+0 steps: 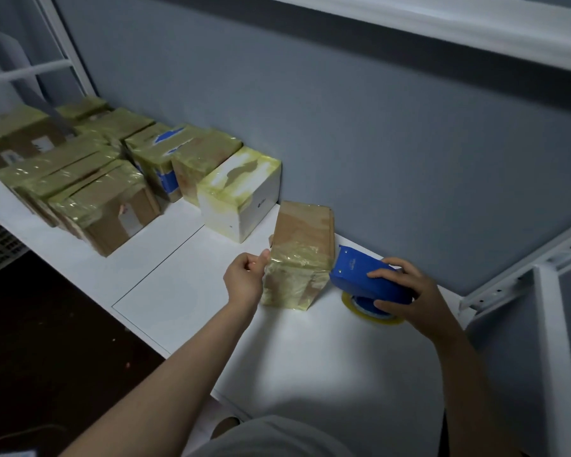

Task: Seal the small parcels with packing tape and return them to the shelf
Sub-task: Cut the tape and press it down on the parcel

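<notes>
On the shelf (178, 291), our left hand (244, 278) pinches the parcel (302, 252) steady while our right hand (409, 291) grips the tape dispenser (363, 278).

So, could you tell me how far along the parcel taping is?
Done: a row of taped parcels sits on the shelf at left. In hand: the left hand steadies a brown parcel, partly taped, while the right hand grips the blue tape dispenser beside it. Left: finishing this parcel and setting it with the others.
</notes>
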